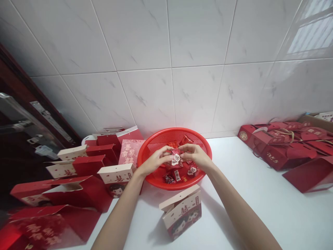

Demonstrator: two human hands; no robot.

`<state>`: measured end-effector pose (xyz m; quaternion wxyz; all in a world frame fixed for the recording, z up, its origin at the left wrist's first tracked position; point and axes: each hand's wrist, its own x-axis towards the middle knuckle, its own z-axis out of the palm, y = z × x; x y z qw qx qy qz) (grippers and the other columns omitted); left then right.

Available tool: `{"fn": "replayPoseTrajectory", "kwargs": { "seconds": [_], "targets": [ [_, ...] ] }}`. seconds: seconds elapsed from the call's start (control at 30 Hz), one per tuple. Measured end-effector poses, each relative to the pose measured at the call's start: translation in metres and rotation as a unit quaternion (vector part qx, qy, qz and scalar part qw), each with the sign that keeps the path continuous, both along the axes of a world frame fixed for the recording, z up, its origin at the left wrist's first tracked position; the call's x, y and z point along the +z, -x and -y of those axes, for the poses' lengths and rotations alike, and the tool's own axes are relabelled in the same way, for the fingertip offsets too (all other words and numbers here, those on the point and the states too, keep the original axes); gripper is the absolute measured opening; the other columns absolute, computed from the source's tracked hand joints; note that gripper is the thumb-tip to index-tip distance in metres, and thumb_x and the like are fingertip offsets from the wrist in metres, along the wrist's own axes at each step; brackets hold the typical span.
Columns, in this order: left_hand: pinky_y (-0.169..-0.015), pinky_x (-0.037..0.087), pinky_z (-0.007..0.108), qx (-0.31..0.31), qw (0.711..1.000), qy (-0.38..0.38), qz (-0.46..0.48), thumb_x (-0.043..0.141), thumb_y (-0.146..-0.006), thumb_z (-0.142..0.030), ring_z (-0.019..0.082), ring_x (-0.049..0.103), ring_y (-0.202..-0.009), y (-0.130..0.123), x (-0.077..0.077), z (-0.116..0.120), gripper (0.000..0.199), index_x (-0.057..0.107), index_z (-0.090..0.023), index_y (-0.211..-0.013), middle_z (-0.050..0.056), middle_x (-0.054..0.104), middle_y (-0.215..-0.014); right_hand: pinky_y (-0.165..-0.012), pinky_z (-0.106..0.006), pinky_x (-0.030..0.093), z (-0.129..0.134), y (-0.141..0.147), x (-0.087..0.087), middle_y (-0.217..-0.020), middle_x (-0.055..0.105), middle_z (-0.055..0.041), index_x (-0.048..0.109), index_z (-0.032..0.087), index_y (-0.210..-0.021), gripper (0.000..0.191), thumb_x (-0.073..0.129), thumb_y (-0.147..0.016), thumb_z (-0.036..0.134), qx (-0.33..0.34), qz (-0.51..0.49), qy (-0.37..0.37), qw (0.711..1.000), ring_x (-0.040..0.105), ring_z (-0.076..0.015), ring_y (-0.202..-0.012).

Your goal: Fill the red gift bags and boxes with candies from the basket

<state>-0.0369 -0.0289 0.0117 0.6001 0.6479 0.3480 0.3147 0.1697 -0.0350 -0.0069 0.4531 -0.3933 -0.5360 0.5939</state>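
Both hands are over a red plastic basket on the white table. Between the fingertips of my left hand and my right hand is a red wrapped candy with a white label, pinched from both sides. More red wrapped candies lie in the basket below and around my fingers. In front of the basket, between my forearms, a small cream and red gift box stands with its top flaps partly raised. Printed cartoon figures and a red character mark its front.
Rows of red and cream gift boxes stand at the left. Several dark red boxes, some with cord handles, are grouped at the right. A tiled wall rises behind the table; a dark door is far left.
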Motion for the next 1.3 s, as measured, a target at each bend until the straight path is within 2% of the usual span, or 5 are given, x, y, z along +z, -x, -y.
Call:
{"fn": "replayPoseTrajectory", "kwargs": {
  "seconds": [0.33,0.6,0.8,0.97,1.3],
  "targets": [
    [-0.078,0.056,0.032,0.074,0.997,-0.026,-0.013,0.084,-0.063,-0.027,0.022,0.070,-0.091,0.003,-0.010,-0.007,0.060,0.056,-0.020,-0.115,0.005,0.072,-0.095,-0.081,-0.037,0.056,0.004,0.000,0.003,-0.111,0.068,-0.0079,0.068,0.020,-0.107,0.042,0.081,-0.069,0.032,0.043,-0.018,-0.063,0.997,0.065,-0.0232,-0.097],
    [-0.076,0.054,0.033,0.063,0.989,-0.106,-0.079,0.083,-0.063,-0.030,0.025,0.067,-0.091,0.002,-0.008,-0.007,0.039,0.070,-0.014,-0.096,0.007,0.073,-0.092,-0.081,-0.036,0.054,0.006,0.003,0.005,-0.107,0.069,-0.0075,0.068,0.018,-0.104,0.041,0.081,-0.067,0.029,0.032,0.022,-0.085,0.996,0.067,-0.0180,-0.081],
    [-0.087,0.053,0.036,0.141,0.982,-0.121,-0.039,0.083,-0.062,-0.034,0.026,0.067,-0.098,0.002,-0.009,-0.012,0.042,0.070,-0.017,-0.098,0.008,0.074,-0.103,-0.085,-0.037,0.055,-0.016,-0.011,-0.001,-0.104,0.070,-0.0084,0.065,0.018,-0.096,0.032,0.073,-0.068,0.030,-0.149,-0.041,-0.075,0.985,0.068,-0.0217,-0.094],
    [-0.087,0.053,0.035,0.192,0.977,-0.095,0.021,0.083,-0.060,-0.037,0.024,0.068,-0.094,0.004,-0.011,-0.017,0.039,0.068,-0.016,-0.089,0.007,0.075,-0.097,-0.078,-0.032,0.056,-0.059,-0.025,0.007,-0.110,0.069,-0.0120,0.059,0.015,-0.112,0.033,0.053,-0.081,0.022,-0.196,0.256,-0.084,0.943,0.068,-0.0200,-0.093],
    [-0.074,0.055,0.029,0.263,0.955,-0.043,0.130,0.090,-0.051,-0.034,0.020,0.071,-0.078,0.005,-0.009,-0.018,0.048,0.069,-0.015,-0.090,0.004,0.077,-0.088,-0.078,-0.033,0.052,-0.094,0.007,0.008,-0.130,0.061,-0.0163,0.060,0.019,-0.126,0.073,0.083,-0.056,0.023,0.019,0.544,-0.067,0.836,0.062,-0.0343,-0.112]
  ]
}}
